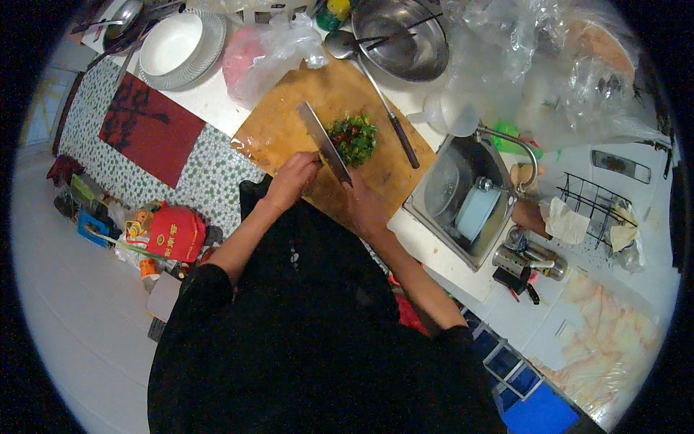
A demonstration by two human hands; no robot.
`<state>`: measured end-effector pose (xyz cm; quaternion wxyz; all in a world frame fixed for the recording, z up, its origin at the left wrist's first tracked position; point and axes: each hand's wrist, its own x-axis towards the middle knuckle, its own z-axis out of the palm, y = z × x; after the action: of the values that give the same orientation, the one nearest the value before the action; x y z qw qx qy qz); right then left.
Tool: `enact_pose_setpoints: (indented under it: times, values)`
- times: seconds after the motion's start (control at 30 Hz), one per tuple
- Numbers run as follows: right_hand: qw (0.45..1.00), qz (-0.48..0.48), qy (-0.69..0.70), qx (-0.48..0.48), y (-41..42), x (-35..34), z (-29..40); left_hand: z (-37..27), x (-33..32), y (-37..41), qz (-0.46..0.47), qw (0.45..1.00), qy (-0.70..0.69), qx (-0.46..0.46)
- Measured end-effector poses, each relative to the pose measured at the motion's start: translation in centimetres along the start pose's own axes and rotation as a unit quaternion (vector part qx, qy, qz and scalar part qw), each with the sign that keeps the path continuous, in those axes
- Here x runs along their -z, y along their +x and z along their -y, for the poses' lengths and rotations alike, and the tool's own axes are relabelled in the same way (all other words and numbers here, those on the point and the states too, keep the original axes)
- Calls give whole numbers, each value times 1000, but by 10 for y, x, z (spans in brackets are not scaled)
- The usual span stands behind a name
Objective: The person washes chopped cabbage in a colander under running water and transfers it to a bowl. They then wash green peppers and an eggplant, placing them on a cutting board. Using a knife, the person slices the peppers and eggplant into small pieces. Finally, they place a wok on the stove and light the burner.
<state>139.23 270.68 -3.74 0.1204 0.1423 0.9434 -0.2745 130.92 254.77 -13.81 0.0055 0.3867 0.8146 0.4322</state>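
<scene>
My right hand (366,203) grips the handle end of a broad kitchen knife (321,135) whose blade slants up and to the left. A wooden cutting board (271,127) lies beneath it. Against the blade's right side is a heap of chopped green herbs (355,141) with some red bits. My left hand (293,176) is on the other side of the blade, over the board's near edge, its fingers curled and close to the steel. Whether anything small is between those fingers is hidden.
A long-handled ladle (398,135) lies across the board's right part. Beyond stands a steel basin (401,49); a bowl (172,43) on plates is at the left. The sink (412,203) on the right holds a light blue tub (477,214). A plastic bag (271,59) touches the board's far side.
</scene>
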Motion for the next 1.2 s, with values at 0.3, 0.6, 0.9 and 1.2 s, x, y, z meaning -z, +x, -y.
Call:
enact_pose_setpoints:
  times: [0.3, 0.6, 0.9, 1.2]
  values:
    - [989, 75, -125, 29, -9, 6, 2, -4, 4, -4, -2, 999, -31, 13]
    - [998, 43, -36, 17, -19, 8, -6, -5, 8, -5, -15, 1000, -25, -3]
    - [998, 46, -45, -23, -16, -4, -7, -1, 9, -3, 1, 1000, -4, -4]
    - [993, 43, -104, 36, -29, -5, -4, -8, 17, -7, 10, 1000, 14, 25]
